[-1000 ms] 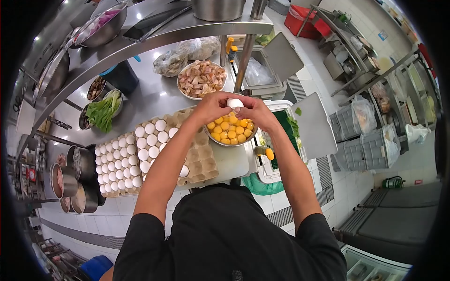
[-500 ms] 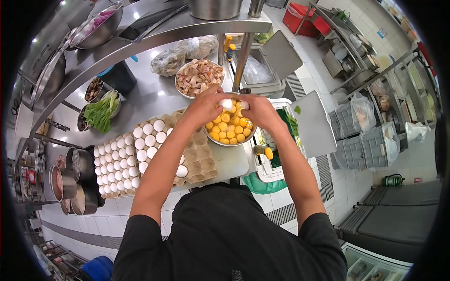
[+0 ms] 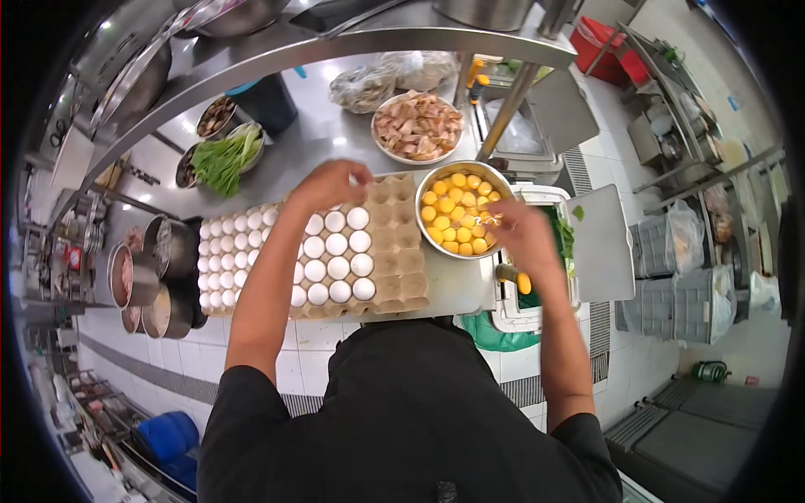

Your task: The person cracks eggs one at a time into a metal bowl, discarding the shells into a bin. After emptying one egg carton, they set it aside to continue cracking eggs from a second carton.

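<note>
My left hand [image 3: 334, 184] hovers over the cardboard egg tray [image 3: 398, 260], fingers curved and apart, with nothing visible in them. Under and beside it stand rows of white eggs [image 3: 337, 268]; the tray's right columns hold none. To the right sits a round metal bowl [image 3: 422, 210] full of raw yolks and clear egg white [image 3: 457, 214]. Over the bowl's right rim is my right hand [image 3: 528, 239], smeared by motion. Whether it holds anything is hidden by the blur.
Behind the bowl stands a dish of chopped raw meat [image 3: 418, 126] beside plastic bags [image 3: 365, 88]. Leafy greens [image 3: 226, 159] fill a bowl at left. An overhead steel shelf [image 3: 352, 42] crosses above the counter. A lidded bin [image 3: 537, 314] and a yellow-handled tool [image 3: 513, 277] are at right.
My hands have parted from the white eggshell pieces held over the bowl. The left has moved left above the egg tray, the right to the bowl's right side. The view has shifted too.
</note>
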